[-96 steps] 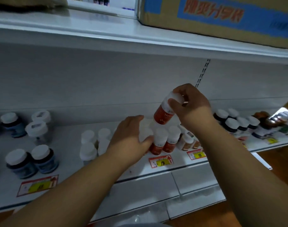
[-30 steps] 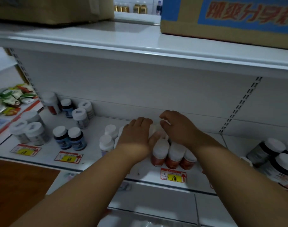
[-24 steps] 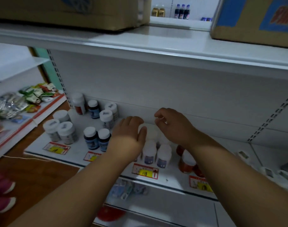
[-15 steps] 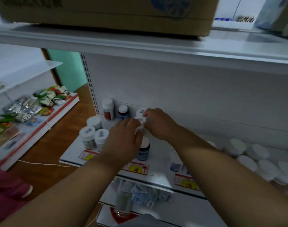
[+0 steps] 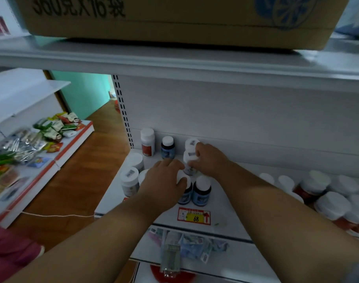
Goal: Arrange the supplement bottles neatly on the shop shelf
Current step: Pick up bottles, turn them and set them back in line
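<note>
Labels on the bottles are blurring past reading; the price tag (image 5: 194,216) is showing "68". Left hand (image 5: 164,183) is covering a blue bottle's (image 5: 185,194) cap, right hand (image 5: 208,159) gripping a white-capped bottle (image 5: 190,163) on the shelf (image 5: 231,203).

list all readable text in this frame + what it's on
"360克X16袋": printed on the cardboard box on the top shelf.
"68": on the yellow price tag at the shelf edge, below the blue bottles.
Bottle labels, cap stickers, snack packets and the items on the lower shelf: too small or blurred to read.
</note>
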### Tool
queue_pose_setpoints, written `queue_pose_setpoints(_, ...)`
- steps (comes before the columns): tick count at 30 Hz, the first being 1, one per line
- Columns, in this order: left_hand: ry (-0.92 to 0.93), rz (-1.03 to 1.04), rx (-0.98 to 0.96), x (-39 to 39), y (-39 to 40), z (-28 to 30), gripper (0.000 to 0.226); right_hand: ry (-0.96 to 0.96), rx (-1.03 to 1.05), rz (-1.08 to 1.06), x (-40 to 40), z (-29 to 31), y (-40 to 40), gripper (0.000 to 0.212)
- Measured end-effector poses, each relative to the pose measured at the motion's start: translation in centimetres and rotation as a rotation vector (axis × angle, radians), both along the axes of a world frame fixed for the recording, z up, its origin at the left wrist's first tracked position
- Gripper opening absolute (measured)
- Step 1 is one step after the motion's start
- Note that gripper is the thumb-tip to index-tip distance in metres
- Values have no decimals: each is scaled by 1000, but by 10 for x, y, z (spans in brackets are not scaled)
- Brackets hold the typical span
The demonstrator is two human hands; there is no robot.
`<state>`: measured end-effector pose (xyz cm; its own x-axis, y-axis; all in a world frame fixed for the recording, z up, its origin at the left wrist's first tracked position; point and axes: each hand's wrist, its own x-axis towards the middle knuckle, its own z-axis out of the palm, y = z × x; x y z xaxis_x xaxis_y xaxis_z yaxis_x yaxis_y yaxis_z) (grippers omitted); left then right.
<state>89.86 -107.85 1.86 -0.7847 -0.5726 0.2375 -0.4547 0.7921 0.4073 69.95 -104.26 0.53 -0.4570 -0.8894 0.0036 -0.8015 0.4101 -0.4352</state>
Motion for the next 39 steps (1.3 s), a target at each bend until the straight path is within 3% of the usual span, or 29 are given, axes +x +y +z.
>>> queue_pose_setpoints(2,-10,-23,-7,-2,-1,1,37,-44,-13,-10,3,6,-7,52)
queue_pose_setpoints(5,22,-15,25,-3,-6,1,39,-19,-63,-19,13,14,-7,29)
queue_pose_setpoints(10,266,76,132,-6,4,9,54,-352,-455,-150,21,47,45,12)
queue_pose_setpoints(12,274,-38,310,-8,11,16,64,-546,-561,-119,28,63,71,7)
queue_pose_setpoints(14,229,-210,540,-11,23,23,49,-619,-600,-122,36,74,91,12)
queue_pose_setpoints(16,260,-284,660,-14,38,24,40,-587,-619,-161,42,82,107,14)
queue_pose_setpoints(21,326,-386,796,-30,79,18,43,-498,-633,-255,45,86,154,7)
queue_pose_setpoints(29,278,-570,818,-66,159,22,51,-390,-754,-414,39,95,265,22)
queue_pose_setpoints(36,300,-719,645,-133,319,24,67,-295,-776,-638,15,90,454,17)
queue_pose_setpoints(39,236,-804,692,-163,413,16,67,-244,-712,-748,8,83,547,17)
